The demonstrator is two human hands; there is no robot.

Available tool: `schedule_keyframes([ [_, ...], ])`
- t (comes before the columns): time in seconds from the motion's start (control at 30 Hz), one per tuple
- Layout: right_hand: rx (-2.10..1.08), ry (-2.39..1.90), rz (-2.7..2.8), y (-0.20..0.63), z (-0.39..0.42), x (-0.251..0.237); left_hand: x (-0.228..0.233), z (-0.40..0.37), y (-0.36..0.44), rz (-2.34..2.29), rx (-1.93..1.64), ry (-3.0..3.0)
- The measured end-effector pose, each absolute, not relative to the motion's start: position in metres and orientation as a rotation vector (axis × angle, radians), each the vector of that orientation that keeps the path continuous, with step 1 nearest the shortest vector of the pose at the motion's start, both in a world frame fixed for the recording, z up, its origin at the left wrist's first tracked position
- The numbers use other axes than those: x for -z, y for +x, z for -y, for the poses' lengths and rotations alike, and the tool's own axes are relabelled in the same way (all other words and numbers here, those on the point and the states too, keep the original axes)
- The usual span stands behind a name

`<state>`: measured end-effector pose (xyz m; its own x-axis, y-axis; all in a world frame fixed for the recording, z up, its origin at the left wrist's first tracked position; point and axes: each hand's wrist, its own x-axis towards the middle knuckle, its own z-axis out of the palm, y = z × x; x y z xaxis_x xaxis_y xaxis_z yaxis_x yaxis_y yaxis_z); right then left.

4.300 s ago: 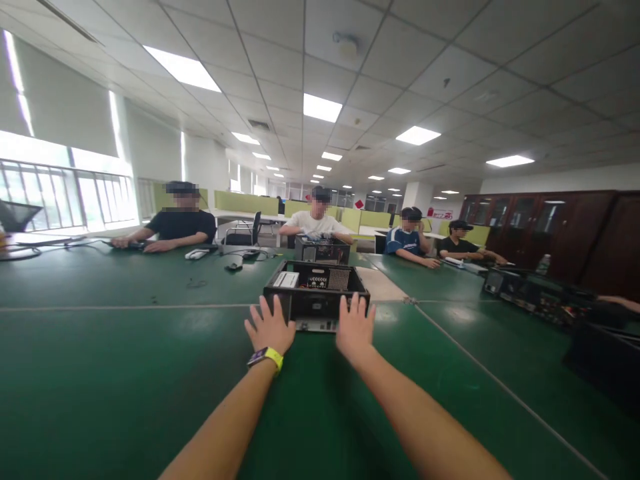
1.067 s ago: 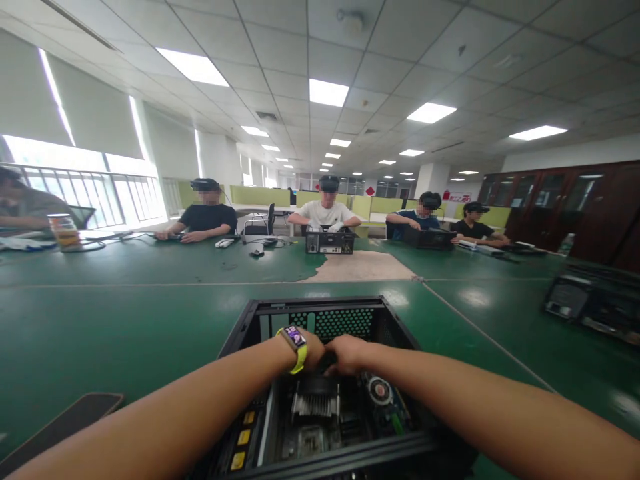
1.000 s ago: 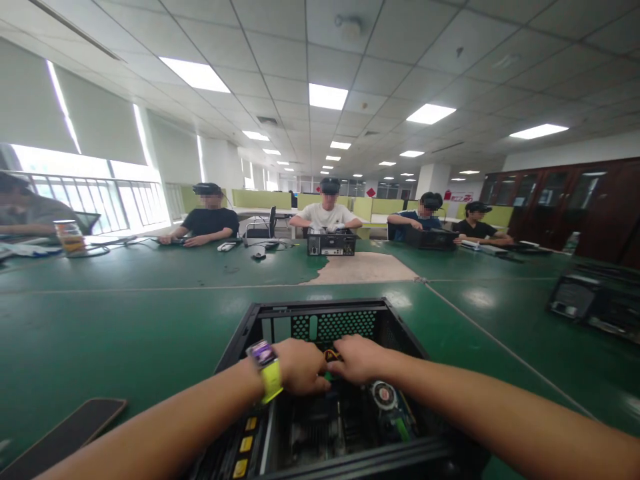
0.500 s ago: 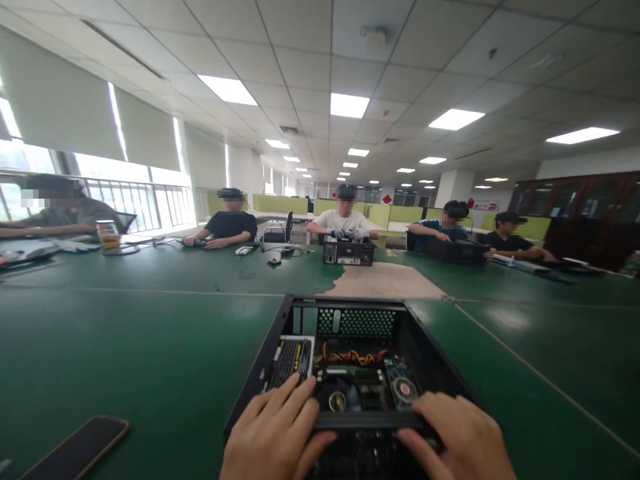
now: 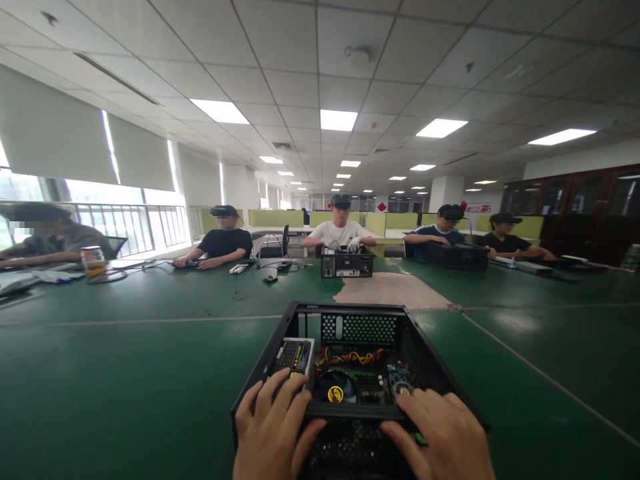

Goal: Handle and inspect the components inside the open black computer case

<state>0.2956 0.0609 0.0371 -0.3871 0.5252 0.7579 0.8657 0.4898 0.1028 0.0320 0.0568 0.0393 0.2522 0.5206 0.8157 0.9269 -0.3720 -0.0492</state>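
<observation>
In front of me lies an open black computer case (image 5: 357,413), its open side facing up. My left hand (image 5: 275,427) grips the left part of its near rim, fingers over the edge and thumb on the near face. The right part of that rim is in my right hand (image 5: 443,430), held the same way. Inside are a power supply (image 5: 299,355) at left, a round fan (image 5: 336,395) with a yellow centre, red and yellow cables (image 5: 353,357), and a board with a small fan (image 5: 401,381) partly behind my right fingers.
The green table (image 5: 125,387) has a torn, pale patch (image 5: 395,291) beyond the case. Across it, a gloved person (image 5: 340,230) works at another computer case (image 5: 347,267). Other people sit to both sides. A can (image 5: 93,262), cables and small devices lie toward the far left.
The case has shifted away from me across the table, with both hands still on its near rim. My view has tilted up, and the phone at lower left has left the picture.
</observation>
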Motion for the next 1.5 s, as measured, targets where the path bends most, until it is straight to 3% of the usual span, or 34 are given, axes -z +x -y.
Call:
schedule_keyframes([
  [0.57,0.452,-1.336,1.833,0.276,-0.073,-0.027,-0.036,-0.081,0.037,1.266,1.066,-1.994],
  [0.97,0.522,-1.429,1.840,0.272,-0.101,-0.020,-0.016,-0.108,0.032,1.380,1.030,-2.010],
  [1.2,0.286,-1.707,1.996,0.277,-0.096,-0.015,0.008,-0.105,0.053,1.967,0.836,-2.348],
  [1.5,-0.205,-1.824,1.983,0.275,-0.093,-0.002,0.017,-0.087,0.039,2.206,0.568,-2.466],
])
